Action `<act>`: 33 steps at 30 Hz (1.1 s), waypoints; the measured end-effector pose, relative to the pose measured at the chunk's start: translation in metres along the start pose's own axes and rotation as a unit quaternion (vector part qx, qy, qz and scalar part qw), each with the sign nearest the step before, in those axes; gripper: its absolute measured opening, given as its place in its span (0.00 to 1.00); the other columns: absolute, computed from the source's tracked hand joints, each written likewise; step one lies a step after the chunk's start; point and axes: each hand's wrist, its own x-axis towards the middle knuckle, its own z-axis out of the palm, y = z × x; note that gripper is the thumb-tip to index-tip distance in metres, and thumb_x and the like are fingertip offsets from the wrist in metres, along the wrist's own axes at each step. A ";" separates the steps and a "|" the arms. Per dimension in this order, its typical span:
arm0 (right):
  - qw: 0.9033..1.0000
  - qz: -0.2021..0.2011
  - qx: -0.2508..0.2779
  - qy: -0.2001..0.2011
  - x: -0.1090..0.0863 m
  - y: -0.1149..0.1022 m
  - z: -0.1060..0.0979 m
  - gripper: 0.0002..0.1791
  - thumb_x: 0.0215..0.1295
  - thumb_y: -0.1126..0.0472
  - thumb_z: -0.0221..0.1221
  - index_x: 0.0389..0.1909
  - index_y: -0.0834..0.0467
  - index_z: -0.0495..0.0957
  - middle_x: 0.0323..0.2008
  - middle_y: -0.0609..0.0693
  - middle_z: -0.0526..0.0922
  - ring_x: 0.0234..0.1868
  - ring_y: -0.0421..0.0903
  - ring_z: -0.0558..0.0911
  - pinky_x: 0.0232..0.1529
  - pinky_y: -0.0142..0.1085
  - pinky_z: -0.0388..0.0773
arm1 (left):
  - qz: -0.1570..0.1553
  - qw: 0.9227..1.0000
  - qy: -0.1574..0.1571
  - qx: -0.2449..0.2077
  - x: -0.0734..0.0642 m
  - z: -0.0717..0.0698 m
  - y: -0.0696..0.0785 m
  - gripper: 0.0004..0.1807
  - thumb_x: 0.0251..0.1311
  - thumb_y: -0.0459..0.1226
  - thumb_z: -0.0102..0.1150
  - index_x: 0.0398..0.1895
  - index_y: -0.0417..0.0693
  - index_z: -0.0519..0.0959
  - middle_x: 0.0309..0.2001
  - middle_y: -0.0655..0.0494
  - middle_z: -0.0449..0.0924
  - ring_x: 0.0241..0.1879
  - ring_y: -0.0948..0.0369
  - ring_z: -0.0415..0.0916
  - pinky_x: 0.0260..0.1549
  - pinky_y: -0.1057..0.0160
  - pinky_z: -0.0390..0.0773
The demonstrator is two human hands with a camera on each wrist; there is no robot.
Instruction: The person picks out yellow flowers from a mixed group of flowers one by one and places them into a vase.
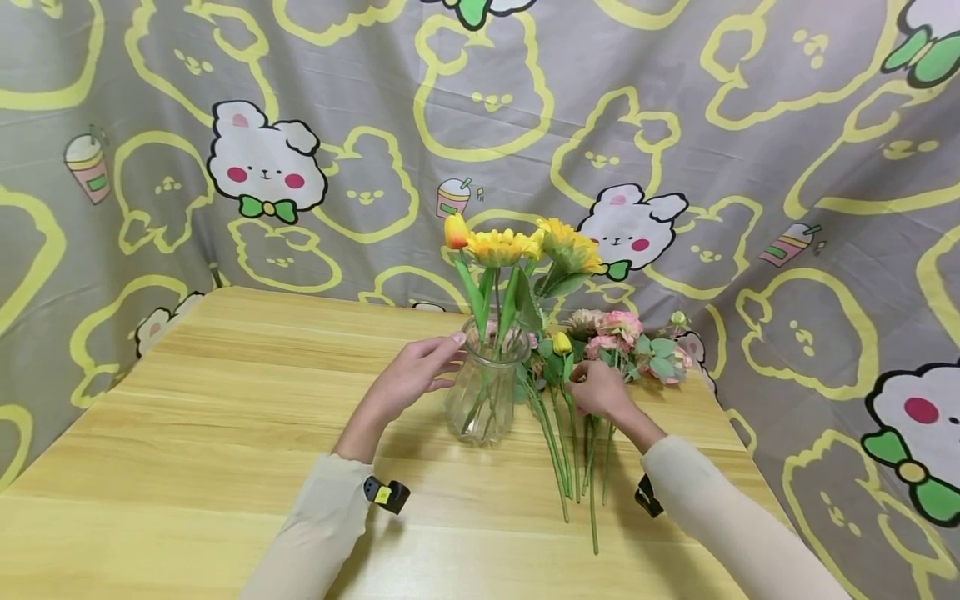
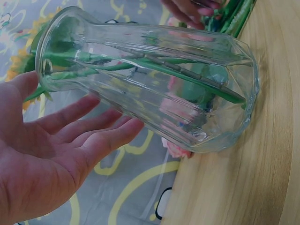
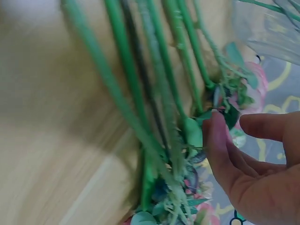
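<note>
A clear ribbed glass vase (image 1: 487, 392) stands upright on the table, holding a red-yellow tulip (image 1: 455, 232), a yellow daisy-like flower (image 1: 501, 247) and a sunflower (image 1: 567, 248). Beside the vase's left side is my left hand (image 1: 412, 371), its fingers loosely spread; in the left wrist view the thumb and fingertips lie at or near the glass (image 2: 154, 84). Over the flowers lying right of the vase reaches my right hand (image 1: 600, 390). A gap shows between its thumb and fingers in the right wrist view, close to the leaves and stems (image 3: 178, 56). A yellow tulip (image 1: 562, 343) lies just left of it.
Pink flowers (image 1: 621, 327) lie in a heap at the back right of the wooden table (image 1: 225, 417), their green stems (image 1: 558, 467) pointing toward the front. A grey curtain (image 1: 360, 92) with yellow outlines and rabbits hangs behind and at the sides.
</note>
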 end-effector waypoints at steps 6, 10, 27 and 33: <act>1.000 -0.001 -0.025 0.003 0.001 0.006 0.010 0.17 0.70 0.61 0.61 0.50 0.72 0.81 0.21 0.58 0.84 0.23 0.53 0.86 0.27 0.39 0.83 | 0.002 1.000 -0.003 -0.001 0.001 0.000 0.000 0.37 0.74 0.61 0.47 0.70 0.40 0.71 0.65 0.41 0.76 0.66 0.46 0.74 0.63 0.50 0.80; 0.999 0.011 -0.047 -0.005 0.002 0.005 0.014 0.09 0.67 0.62 0.62 0.33 0.65 0.80 0.17 0.57 0.83 0.19 0.54 0.84 0.18 0.32 0.67 | 0.003 1.000 -0.004 -0.001 0.001 0.001 0.000 0.37 0.74 0.61 0.47 0.70 0.40 0.71 0.65 0.42 0.76 0.67 0.46 0.74 0.63 0.50 0.80; 0.995 0.036 -0.094 -0.026 0.007 0.012 0.025 0.14 0.60 0.72 0.55 0.17 0.57 0.71 0.12 0.54 0.76 0.16 0.48 0.84 0.13 0.30 0.70 | 0.001 1.000 -0.005 -0.003 0.002 0.001 -0.001 0.37 0.74 0.61 0.47 0.70 0.41 0.71 0.65 0.42 0.76 0.67 0.45 0.73 0.62 0.50 0.80; 0.996 0.030 -0.087 -0.019 0.008 0.013 0.026 0.13 0.58 0.73 0.52 0.16 0.56 0.70 0.12 0.54 0.78 0.15 0.49 0.83 0.12 0.29 0.60 | 0.002 1.000 -0.006 -0.002 0.001 0.001 -0.001 0.37 0.74 0.60 0.47 0.71 0.40 0.70 0.65 0.41 0.76 0.67 0.45 0.73 0.62 0.50 0.80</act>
